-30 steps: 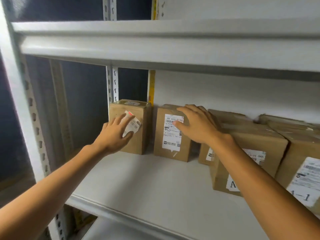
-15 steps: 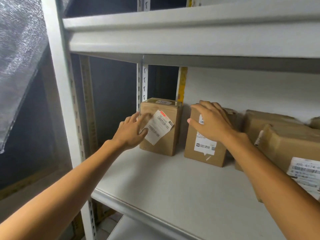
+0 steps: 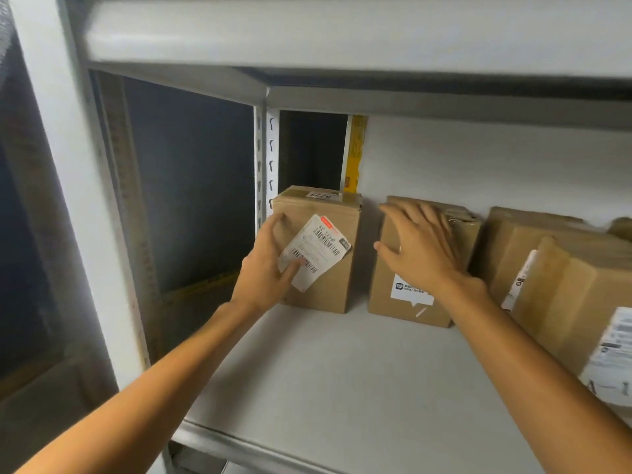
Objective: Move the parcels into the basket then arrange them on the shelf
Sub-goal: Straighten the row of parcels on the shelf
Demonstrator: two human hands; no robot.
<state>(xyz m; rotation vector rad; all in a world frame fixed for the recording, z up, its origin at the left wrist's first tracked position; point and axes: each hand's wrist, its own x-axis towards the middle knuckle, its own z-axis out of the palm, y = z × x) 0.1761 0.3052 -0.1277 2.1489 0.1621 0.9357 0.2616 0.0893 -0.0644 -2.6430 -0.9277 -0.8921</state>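
Four parcels (image 3: 325, 268) are sitting along the shelf (image 3: 342, 388), and a sliver of maybe a fifth is peeking in at the shelf's right end. Two hands are reaching over the shelf: the left hand (image 3: 266, 268) and the right hand (image 3: 420, 251).

The left hand (image 3: 266, 268) grips and covers the left edge of the leftmost brown cardboard parcel (image 3: 328, 285). Its thumb hides a lower part of the tilted white barcode label (image 3: 318, 248), whose small print cannot be read. The right hand (image 3: 420, 248), blurred at the fingers, hides the upper front of the second brown cardboard parcel (image 3: 393, 306) and most of its white square label (image 3: 407, 292); whether it touches the cardboard cannot be told. The third brown cardboard box (image 3: 506, 241) is partly hidden behind the large crumpled brown parcel (image 3: 564, 302). The right edge cuts off that parcel and its blurred white label (image 3: 612, 354). The white upper shelf beam (image 3: 342, 29) is smeared. Both forearms leave the picture at the bottom.
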